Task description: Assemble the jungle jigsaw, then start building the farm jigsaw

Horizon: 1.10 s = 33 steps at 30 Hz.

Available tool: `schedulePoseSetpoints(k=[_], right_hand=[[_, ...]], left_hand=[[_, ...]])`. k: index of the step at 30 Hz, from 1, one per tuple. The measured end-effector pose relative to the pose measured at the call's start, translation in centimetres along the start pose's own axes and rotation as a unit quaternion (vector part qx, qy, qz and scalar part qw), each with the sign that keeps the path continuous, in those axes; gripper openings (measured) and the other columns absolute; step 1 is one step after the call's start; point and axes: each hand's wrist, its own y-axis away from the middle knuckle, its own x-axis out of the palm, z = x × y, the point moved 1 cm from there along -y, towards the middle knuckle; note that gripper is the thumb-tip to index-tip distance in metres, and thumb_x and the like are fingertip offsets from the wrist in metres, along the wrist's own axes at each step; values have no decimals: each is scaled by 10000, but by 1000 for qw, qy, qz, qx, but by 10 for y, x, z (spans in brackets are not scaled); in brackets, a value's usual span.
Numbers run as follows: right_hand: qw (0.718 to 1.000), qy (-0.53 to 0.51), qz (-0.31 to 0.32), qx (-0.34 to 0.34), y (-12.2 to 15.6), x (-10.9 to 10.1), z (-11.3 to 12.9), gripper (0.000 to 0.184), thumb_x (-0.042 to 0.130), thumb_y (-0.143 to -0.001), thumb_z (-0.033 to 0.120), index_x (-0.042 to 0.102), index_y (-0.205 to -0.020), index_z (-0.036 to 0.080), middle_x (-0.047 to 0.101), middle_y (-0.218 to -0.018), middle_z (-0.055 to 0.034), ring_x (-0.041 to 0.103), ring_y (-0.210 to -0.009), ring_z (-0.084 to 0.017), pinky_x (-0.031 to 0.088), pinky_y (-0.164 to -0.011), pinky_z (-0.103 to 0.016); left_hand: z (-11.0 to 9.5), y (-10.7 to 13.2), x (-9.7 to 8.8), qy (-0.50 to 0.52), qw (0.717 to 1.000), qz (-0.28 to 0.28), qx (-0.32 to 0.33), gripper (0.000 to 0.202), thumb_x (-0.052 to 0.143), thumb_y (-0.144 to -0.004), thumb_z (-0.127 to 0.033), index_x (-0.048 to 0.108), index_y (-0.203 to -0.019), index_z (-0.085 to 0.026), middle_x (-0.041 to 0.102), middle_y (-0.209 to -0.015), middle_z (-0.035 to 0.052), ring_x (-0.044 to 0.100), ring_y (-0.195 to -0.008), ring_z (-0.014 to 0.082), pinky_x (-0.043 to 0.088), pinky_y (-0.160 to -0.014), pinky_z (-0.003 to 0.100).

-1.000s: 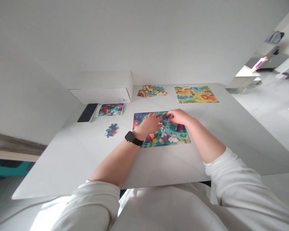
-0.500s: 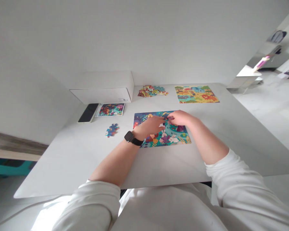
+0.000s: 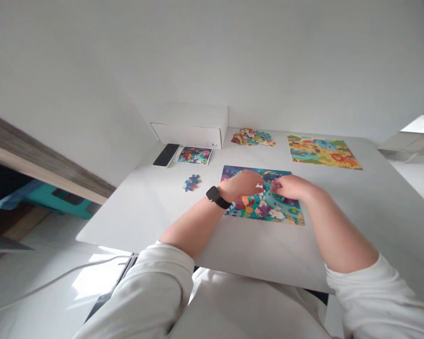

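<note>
A colourful jigsaw puzzle [image 3: 289, 217] with rabbits and plants lies in front of me, partly covered by both hands. My left hand [image 3: 245, 184] is over its upper middle, fingers curled together. White shows at those fingertips; whether it is a loose piece or part of the picture is unclear. At the right side of the puzzle, my right hand [image 3: 292, 186] pinches a small purple puzzle piece [image 3: 276, 184] between thumb and fingers. A few joined blue puzzle pieces [image 3: 191, 182] lie on the table left of the puzzle.
Behind stand a white box [image 3: 187, 134], a phone [image 3: 166, 155] and a picture card [image 3: 193, 155]. A heap of puzzle pieces [image 3: 253, 137] lies near the wall. An animal puzzle [image 3: 323, 151] with a lion lies at the back right of the white table [image 3: 155, 214].
The view has swung left, so everything on the table appears further right. My hands have drawn slightly apart, the right one still pinching the purple piece.
</note>
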Motion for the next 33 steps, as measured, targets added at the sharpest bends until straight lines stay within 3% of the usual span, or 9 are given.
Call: schedulePoseSetpoints(k=[5,9,12,15,18,21,24,33], right_hand=[[999,41,9,-14,1,1,0,324,612,-1019,481,840,-1012,250,834,-1035,-103,767,-954,-283,519,-813,-323],[998,61,4,-13,3,6,3,345,607,-1028,479,841,-1148,255,818,-1219,-121,754,-1115,-308,537,-904,-338],[997,73,5,-24,5,8,5,378,588,-1037,470,823,-1224,240,788,-1319,-136,741,-1176,-323,540,-929,-362],[997,71,13,-31,6,7,5,394,576,-1041,481,815,-1234,234,798,-1288,-137,755,-1125,-314,543,-890,-362],[997,64,15,-36,4,7,3,376,590,-1030,489,831,-1184,244,811,-1246,-131,765,-1075,-300,545,-864,-351],[997,60,0,-50,0,10,-1,380,635,-999,538,844,-1160,265,817,-1237,-124,761,-1097,-303,552,-900,-352],[997,61,-10,-56,-2,12,-3,404,651,-982,565,842,-1193,278,815,-1255,-117,755,-1131,-306,554,-937,-357],[997,62,9,-37,2,6,3,404,645,-990,568,841,-1191,279,815,-1246,-115,754,-1128,-307,537,-947,-351]], left_hand=[[21,18,-40,19,995,-37,-92,392,619,-1025,-390,753,-1356,-227,733,-1370,114,696,-1258,274,523,-1097,352],[51,54,-70,40,977,-63,-201,448,686,-963,-361,725,-1389,-226,752,-1333,98,716,-1205,258,541,-1032,324],[77,97,-78,28,949,-12,-315,529,795,-859,-355,726,-1367,-228,787,-1253,98,751,-1103,269,560,-936,326],[100,143,-76,5,901,104,-422,634,880,-738,-372,742,-1334,-202,810,-1186,133,766,-1061,317,566,-858,342],[112,175,-72,-32,868,121,-481,710,897,-675,-562,779,-1275,-200,787,-1267,179,742,-1154,383,570,-855,360],[113,188,-68,-32,853,136,-503,784,858,-664,-663,783,-1286,-192,773,-1297,202,734,-1156,413,575,-852,388],[110,188,-64,-25,853,159,-497,754,835,-693,-610,773,-1318,-191,773,-1293,203,746,-1108,402,575,-838,392],[113,182,-56,-23,884,165,-437,758,811,-746,-475,675,-1425,-167,760,-1329,172,750,-1090,327,543,-843,329]])
